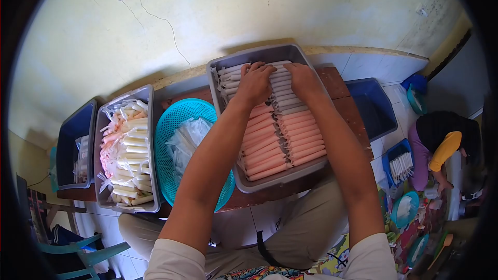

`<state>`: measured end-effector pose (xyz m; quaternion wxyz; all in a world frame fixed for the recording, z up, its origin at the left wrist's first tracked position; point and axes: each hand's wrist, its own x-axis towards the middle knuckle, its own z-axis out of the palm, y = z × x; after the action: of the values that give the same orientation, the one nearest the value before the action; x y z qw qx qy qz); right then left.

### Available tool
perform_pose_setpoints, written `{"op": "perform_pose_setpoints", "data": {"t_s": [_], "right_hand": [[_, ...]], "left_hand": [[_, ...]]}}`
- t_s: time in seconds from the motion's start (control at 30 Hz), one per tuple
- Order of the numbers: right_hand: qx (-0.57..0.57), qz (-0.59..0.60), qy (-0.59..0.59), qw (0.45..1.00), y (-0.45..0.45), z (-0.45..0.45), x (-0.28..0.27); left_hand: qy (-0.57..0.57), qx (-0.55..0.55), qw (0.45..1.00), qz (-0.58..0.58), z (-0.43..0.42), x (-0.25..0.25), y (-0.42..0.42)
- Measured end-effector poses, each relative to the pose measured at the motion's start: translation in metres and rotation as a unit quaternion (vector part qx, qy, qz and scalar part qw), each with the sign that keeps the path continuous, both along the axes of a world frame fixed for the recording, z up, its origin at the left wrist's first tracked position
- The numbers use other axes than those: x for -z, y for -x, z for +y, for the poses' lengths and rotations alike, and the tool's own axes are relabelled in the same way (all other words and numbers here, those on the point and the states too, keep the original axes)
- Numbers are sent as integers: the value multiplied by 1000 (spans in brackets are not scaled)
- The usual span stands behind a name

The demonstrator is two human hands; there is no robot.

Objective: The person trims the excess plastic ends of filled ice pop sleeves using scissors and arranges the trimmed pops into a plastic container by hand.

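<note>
A grey tray (pixel 306 168) holds rows of slim, filled plastic tubes that look like ice pops. Pink tubes (pixel 267 151) fill the near part, and white tubes (pixel 282 89) lie beyond them in two columns. At the far end, a white ice pop (pixel 280 64) lies crosswise between my hands. My left hand (pixel 254 84) has its fingers curled at that tube's left end. With thumb and fingers closed, my right hand (pixel 307 82) is at its right end. The fingertips are partly hidden.
A turquoise basket (pixel 161 148) with clear plastic bags (pixel 189 137) stands left of the tray. Beyond it are a grey bin (pixel 151 150) of pale and pink tubes and a dark bin (pixel 62 150). A blue bin (pixel 371 109) and a seated person (pixel 441 140) are at right.
</note>
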<state>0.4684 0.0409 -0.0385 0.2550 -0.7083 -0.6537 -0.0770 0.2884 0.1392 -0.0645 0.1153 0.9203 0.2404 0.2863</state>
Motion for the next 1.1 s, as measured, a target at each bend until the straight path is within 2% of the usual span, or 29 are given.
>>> {"op": "perform_pose_setpoints", "data": {"t_s": [0.13,0.2,0.33,0.53,0.83,0.93,1.1], "right_hand": [[-15,8,2,1000,4,-25,-17],[-19,37,3,999,8,-38,-20],[-36,30,-7,999,10,-55,-13],[-40,48,-2,998,16,-69,-11],[-67,88,2,994,55,-79,-30],[-104,97,-14,990,74,-84,-38],[-125,100,54,986,89,-86,-35]], "left_hand": [[-16,2,1000,-17,-14,-11,4],[2,52,998,-35,-22,-18,8],[-29,86,995,-34,-35,-28,18],[-23,95,995,31,-62,-33,34],[-1,-11,997,-77,-84,-37,76],[-12,-29,998,-54,-89,-39,91],[5,-35,998,48,-96,-36,109]]}}
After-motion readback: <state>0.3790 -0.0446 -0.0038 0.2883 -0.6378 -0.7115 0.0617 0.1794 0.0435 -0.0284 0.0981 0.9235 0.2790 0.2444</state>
